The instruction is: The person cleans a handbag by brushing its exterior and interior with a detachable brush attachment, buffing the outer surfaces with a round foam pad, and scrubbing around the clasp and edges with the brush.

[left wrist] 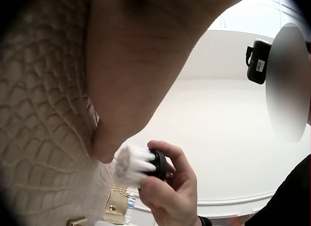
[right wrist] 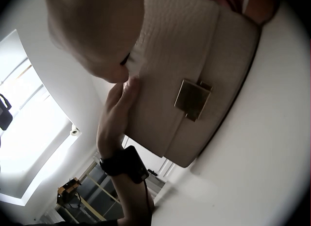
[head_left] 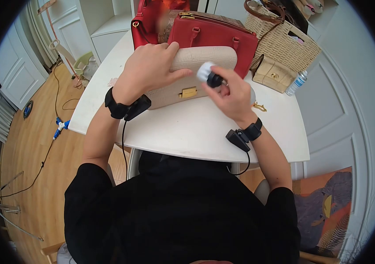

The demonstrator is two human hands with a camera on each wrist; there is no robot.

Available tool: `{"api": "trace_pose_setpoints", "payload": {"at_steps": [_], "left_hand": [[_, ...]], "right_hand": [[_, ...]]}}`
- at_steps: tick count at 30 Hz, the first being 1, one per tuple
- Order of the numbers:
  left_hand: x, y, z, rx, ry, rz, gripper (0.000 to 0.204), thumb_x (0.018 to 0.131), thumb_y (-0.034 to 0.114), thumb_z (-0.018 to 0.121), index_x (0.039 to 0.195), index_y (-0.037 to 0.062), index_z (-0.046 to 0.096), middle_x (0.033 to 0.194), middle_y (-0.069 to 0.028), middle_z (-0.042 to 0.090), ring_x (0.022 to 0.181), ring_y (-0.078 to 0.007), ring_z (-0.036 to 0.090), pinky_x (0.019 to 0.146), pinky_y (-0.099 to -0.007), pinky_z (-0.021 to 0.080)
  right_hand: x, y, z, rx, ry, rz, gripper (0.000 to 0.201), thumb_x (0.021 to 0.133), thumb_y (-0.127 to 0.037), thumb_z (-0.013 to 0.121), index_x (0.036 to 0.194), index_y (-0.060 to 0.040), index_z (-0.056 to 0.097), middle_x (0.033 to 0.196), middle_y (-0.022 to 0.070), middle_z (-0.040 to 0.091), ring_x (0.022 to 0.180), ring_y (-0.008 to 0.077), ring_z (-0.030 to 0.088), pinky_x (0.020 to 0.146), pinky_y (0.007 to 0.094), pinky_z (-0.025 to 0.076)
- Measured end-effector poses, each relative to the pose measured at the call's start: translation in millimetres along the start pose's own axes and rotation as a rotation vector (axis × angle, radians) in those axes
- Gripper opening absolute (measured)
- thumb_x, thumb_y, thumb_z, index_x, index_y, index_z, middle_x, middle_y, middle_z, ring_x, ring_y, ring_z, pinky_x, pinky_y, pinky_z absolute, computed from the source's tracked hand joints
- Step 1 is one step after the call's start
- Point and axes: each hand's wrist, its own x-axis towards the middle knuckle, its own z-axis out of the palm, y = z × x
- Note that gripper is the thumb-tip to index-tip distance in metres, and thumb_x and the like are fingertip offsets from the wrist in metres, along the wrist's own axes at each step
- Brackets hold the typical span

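Observation:
A beige crocodile-textured handbag [head_left: 165,94] with a gold clasp [head_left: 188,92] stands upright on the white table. My left hand [head_left: 150,66] grips its top left part, fingers over the upper edge and thumb along the front flap. In my right hand [head_left: 236,94] is a small round brush [left wrist: 138,165], its black handle pinched between thumb and fingers. The brush's white bristles [head_left: 204,71] face the bag's front, close to the left thumb. From the right wrist view, the bag's flap [right wrist: 170,65] shows, while the brush is hidden.
Behind the beige bag stand a red handbag [head_left: 214,37] and another red bag [head_left: 140,31]. To the right are a woven straw bag [head_left: 288,44], a gold bag [head_left: 269,77] and a blue-and-white bottle [head_left: 296,82]. A gold chain [head_left: 260,107] lies on the white table [head_left: 187,136].

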Motion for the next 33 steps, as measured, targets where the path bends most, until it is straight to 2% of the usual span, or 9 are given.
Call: {"api": "trace_pose_setpoints", "payload": {"at_steps": [5, 9, 12, 17, 21, 24, 27, 31, 33], "left_hand": [[4.6, -5.3, 0.7, 0.030, -0.036, -0.037, 0.065, 0.090, 0.062, 0.069, 0.104, -0.0013, 0.063, 0.084, -0.0195, 0.071, 0.079, -0.0386, 0.070, 0.069, -0.0476, 0.053], [7.3, -13.2, 2.8, 0.023, -0.072, -0.051, 0.067, 0.089, 0.063, 0.070, 0.111, -0.0007, 0.065, 0.087, -0.0189, 0.072, 0.082, -0.0377, 0.071, 0.072, -0.0466, 0.054], [6.2, -15.1, 1.7, -0.007, -0.041, -0.007, 0.068, 0.088, 0.063, 0.071, 0.113, 0.0002, 0.066, 0.088, -0.0180, 0.073, 0.083, -0.0373, 0.071, 0.074, -0.0461, 0.055], [5.2, -16.7, 3.8, -0.026, -0.006, -0.003, 0.066, 0.087, 0.061, 0.072, 0.113, 0.0008, 0.067, 0.088, -0.0175, 0.073, 0.083, -0.0371, 0.071, 0.074, -0.0459, 0.055], [8.3, -14.4, 2.2, 0.002, -0.065, -0.062, 0.064, 0.087, 0.060, 0.073, 0.112, 0.0009, 0.067, 0.087, -0.0167, 0.073, 0.082, -0.0373, 0.071, 0.073, -0.0459, 0.055], [7.6, -16.0, 5.0, 0.019, -0.057, -0.069, 0.064, 0.086, 0.060, 0.073, 0.111, 0.0012, 0.067, 0.087, -0.0164, 0.073, 0.082, -0.0374, 0.071, 0.072, -0.0460, 0.055], [8.4, -21.4, 6.7, 0.007, -0.015, -0.006, 0.064, 0.086, 0.060, 0.073, 0.110, 0.0015, 0.067, 0.087, -0.0164, 0.073, 0.083, -0.0372, 0.071, 0.072, -0.0459, 0.055], [7.6, -21.8, 4.8, -0.057, -0.025, -0.004, 0.063, 0.086, 0.060, 0.073, 0.109, 0.0017, 0.067, 0.090, -0.0163, 0.073, 0.083, -0.0366, 0.071, 0.073, -0.0454, 0.055], [7.6, -23.2, 5.5, -0.038, -0.035, -0.007, 0.064, 0.086, 0.060, 0.073, 0.110, 0.0017, 0.068, 0.090, -0.0160, 0.073, 0.083, -0.0364, 0.071, 0.073, -0.0452, 0.055]], "right_hand": [[-1.3, 17.6, 0.4, -0.096, -0.105, -0.045, 0.037, 0.083, -0.016, 0.080, 0.117, -0.0102, 0.066, 0.090, 0.0090, 0.071, 0.072, 0.0280, 0.070, 0.061, 0.0374, 0.055], [-9.8, 16.8, 6.7, -0.062, -0.634, 0.003, 0.034, 0.083, -0.017, 0.078, 0.114, -0.0109, 0.068, 0.097, 0.0136, 0.074, 0.088, 0.0355, 0.071, 0.077, 0.0441, 0.057], [-8.7, 19.7, 11.8, 0.070, -0.389, -0.145, 0.033, 0.084, -0.018, 0.078, 0.115, -0.0114, 0.067, 0.096, 0.0097, 0.073, 0.074, 0.0301, 0.071, 0.064, 0.0398, 0.056], [8.1, 16.2, -13.4, -0.050, 0.069, -0.019, 0.037, 0.082, -0.012, 0.082, 0.116, -0.0118, 0.068, 0.091, 0.0056, 0.071, 0.065, 0.0230, 0.067, 0.054, 0.0330, 0.053], [2.7, 27.4, -19.6, -0.212, -0.099, -0.022, 0.036, 0.082, -0.012, 0.079, 0.116, -0.0112, 0.068, 0.093, 0.0096, 0.070, 0.072, 0.0286, 0.069, 0.061, 0.0377, 0.055], [-10.8, 32.5, -12.9, -0.173, -0.678, 0.033, 0.036, 0.081, -0.016, 0.075, 0.116, -0.0096, 0.068, 0.094, 0.0137, 0.073, 0.086, 0.0361, 0.070, 0.077, 0.0464, 0.055], [-5.6, 21.9, -16.9, 0.070, -0.658, -0.002, 0.036, 0.080, -0.017, 0.077, 0.114, -0.0093, 0.069, 0.094, 0.0143, 0.073, 0.084, 0.0354, 0.071, 0.074, 0.0453, 0.055], [6.5, 11.2, -38.5, -0.036, -0.072, 0.052, 0.037, 0.081, -0.018, 0.082, 0.114, -0.0078, 0.070, 0.091, 0.0103, 0.073, 0.064, 0.0222, 0.067, 0.058, 0.0334, 0.053], [2.4, 27.1, -40.5, -0.141, 0.014, 0.006, 0.038, 0.081, -0.016, 0.083, 0.116, -0.0081, 0.069, 0.090, 0.0091, 0.073, 0.059, 0.0176, 0.064, 0.054, 0.0298, 0.051]]}}
